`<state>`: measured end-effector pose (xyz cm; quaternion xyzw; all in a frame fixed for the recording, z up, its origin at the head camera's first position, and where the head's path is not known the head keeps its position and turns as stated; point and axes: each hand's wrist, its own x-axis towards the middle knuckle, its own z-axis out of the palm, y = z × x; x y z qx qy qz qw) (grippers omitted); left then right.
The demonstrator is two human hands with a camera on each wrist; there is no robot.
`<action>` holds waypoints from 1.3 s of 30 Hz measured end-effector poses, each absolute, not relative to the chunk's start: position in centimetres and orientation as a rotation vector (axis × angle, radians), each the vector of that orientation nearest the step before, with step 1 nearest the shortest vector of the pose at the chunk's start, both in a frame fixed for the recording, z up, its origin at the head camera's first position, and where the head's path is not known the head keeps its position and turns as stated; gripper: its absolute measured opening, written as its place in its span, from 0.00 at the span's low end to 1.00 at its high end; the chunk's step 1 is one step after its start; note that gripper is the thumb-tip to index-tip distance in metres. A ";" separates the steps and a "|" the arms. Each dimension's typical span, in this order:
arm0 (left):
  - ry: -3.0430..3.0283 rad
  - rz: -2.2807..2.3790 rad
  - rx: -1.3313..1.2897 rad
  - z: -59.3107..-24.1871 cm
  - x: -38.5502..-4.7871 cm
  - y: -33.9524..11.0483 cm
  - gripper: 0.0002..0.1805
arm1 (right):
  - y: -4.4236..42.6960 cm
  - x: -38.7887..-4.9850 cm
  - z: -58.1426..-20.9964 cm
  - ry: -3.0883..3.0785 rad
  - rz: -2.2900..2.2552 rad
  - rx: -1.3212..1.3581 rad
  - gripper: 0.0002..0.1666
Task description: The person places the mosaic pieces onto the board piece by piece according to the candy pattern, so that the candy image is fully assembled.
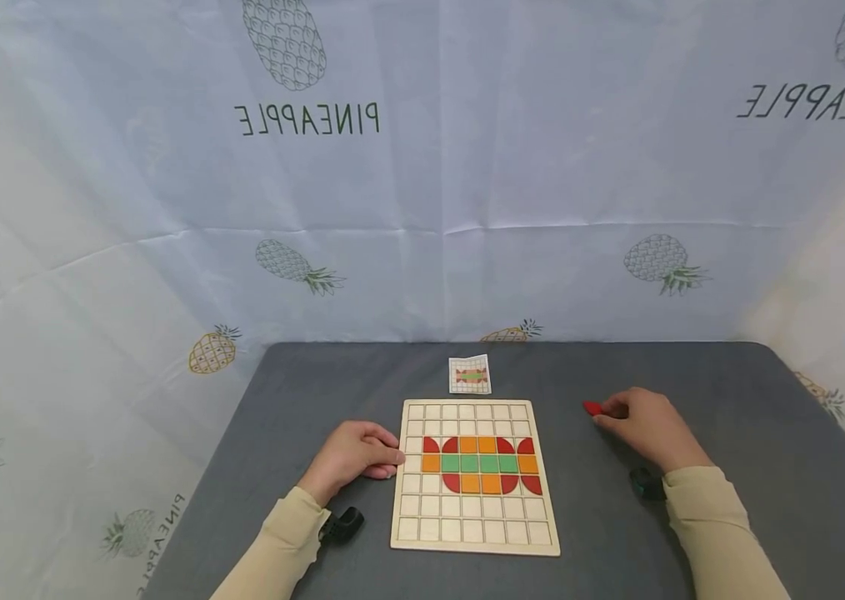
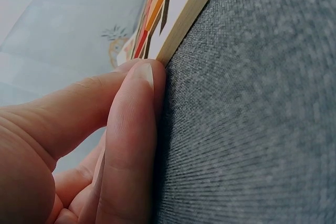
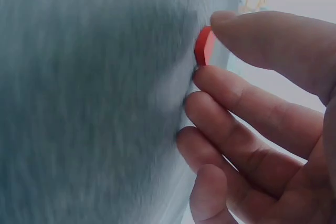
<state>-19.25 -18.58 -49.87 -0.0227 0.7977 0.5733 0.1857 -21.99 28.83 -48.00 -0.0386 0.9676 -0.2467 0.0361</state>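
Observation:
A square wooden grid board (image 1: pixel 475 529) lies flat on the table, with red rounded, orange and green tiles in its middle rows. My left hand (image 1: pixel 355 454) is at the board's left edge, and in the left wrist view its thumb and finger (image 2: pixel 128 103) hold that edge (image 2: pixel 191 17). To the right of the board, my right hand (image 1: pixel 647 425) pinches a small red tile (image 1: pixel 592 407) between thumb and index finger. The right wrist view shows the tile (image 3: pixel 205 45) close to the table surface, its other fingers (image 3: pixel 210 114) loosely bent.
A small printed pattern card (image 1: pixel 470 375) lies behind the board on the dark grey table (image 1: pixel 332 375). A pale curtain (image 1: pixel 467 167) with pineapple prints hangs behind the table and at its sides. Each wrist wears a black strap device (image 1: pixel 343 525).

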 end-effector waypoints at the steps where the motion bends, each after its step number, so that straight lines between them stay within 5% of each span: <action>1: 2.248 1.616 -0.062 -49.9 -19.2 -18.6 0.20 | 28.5 -22.0 -48.0 2.972 -0.755 -0.120 0.20; 27: 2.229 1.629 -0.059 -50.2 -19.0 -18.3 0.19 | 25.2 -23.4 -47.8 2.993 -0.657 -0.241 0.12; 39: 2.232 1.647 -0.067 -50.0 -19.2 -18.7 0.19 | 17.8 -21.7 -46.5 3.009 -0.663 -0.409 0.11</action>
